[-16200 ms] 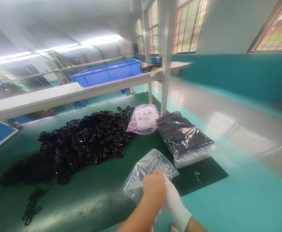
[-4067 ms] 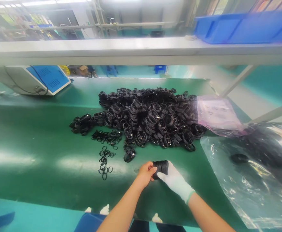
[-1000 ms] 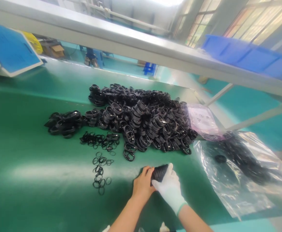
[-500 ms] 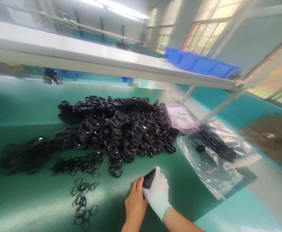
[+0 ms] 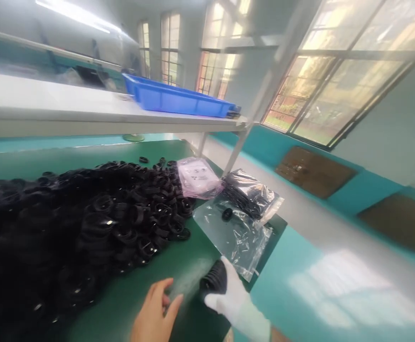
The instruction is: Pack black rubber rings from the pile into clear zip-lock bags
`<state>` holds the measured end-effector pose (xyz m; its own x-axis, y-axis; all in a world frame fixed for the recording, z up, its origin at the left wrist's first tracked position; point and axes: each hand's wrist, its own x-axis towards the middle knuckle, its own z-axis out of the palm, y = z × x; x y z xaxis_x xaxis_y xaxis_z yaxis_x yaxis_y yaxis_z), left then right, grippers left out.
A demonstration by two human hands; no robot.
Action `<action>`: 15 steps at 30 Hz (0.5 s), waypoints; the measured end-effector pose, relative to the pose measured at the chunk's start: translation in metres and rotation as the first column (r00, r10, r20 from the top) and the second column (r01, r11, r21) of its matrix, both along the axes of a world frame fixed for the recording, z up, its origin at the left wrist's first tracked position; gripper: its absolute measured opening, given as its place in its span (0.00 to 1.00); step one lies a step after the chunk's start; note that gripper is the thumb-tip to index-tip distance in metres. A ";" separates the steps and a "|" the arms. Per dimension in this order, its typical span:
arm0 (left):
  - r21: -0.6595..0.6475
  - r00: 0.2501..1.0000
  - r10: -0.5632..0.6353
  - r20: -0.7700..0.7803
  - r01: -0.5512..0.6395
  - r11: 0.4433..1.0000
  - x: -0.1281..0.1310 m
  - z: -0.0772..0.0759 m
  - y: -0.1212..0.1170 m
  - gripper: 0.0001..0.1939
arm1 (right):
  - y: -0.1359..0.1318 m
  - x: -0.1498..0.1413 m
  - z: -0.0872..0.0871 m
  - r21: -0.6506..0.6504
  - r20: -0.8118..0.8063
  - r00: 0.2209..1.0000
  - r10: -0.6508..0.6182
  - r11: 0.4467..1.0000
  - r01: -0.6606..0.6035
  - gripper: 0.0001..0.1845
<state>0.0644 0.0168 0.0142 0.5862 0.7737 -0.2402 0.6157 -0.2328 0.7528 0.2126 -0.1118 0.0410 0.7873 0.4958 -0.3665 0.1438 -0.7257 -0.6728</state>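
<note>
My right hand [image 5: 234, 294], in a white glove, grips a stack of black coiled cables [image 5: 214, 279] above the green table [image 5: 189, 266]. Bare, with thumb and fingers apart, my left hand [image 5: 157, 311] holds nothing and sits a little left of that stack. A large pile of similar black coils [image 5: 122, 213] spreads over the table's left and middle. To the right lies a clear plastic bag [image 5: 238, 242] with black coils inside and a single small coil [image 5: 227, 214] on it.
A pink-tinted bag with a printed white sheet [image 5: 197, 175] lies beside the pile. Above the table runs a white shelf [image 5: 68, 107] bearing a blue bin [image 5: 182, 100]. A shelf post [image 5: 234, 152] stands at the table's right side, near its edge.
The view has swung to the right. My left hand has let go of the coil stack and moved apart from it; my right hand keeps hold of it, now nearer the clear bag.
</note>
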 end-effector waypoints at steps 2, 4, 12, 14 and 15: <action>0.071 0.990 -0.140 0.006 0.139 0.988 0.058 0.012 -0.020 0.16 | -0.042 0.038 -0.001 0.050 -0.019 0.997 -0.069 0.996 0.070 0.49; 0.173 0.968 -0.252 0.013 0.246 0.954 0.119 0.012 -0.053 0.14 | -0.083 0.072 -0.008 0.087 -0.036 0.993 -0.114 0.989 0.117 0.48; 0.468 0.933 -0.272 -0.237 0.355 0.810 0.270 -0.039 -0.128 0.15 | -0.157 0.185 -0.040 0.135 -0.231 0.972 0.037 0.991 -0.005 0.50; 0.411 0.929 -0.242 -0.280 0.344 0.844 0.277 -0.034 -0.118 0.10 | -0.144 0.203 -0.033 0.206 -0.260 0.948 0.182 0.970 -0.130 0.53; 0.374 0.931 -0.234 -0.279 0.330 0.867 0.279 -0.028 -0.112 0.10 | -0.134 0.212 -0.028 0.253 -0.274 0.924 0.268 0.947 -0.199 0.53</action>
<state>0.3431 -0.0951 -0.0143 0.7640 0.6393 -0.0869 0.6129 -0.6771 0.4073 0.4242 -0.2459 0.0130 0.5085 0.7460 -0.4299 0.0575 -0.5276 -0.8476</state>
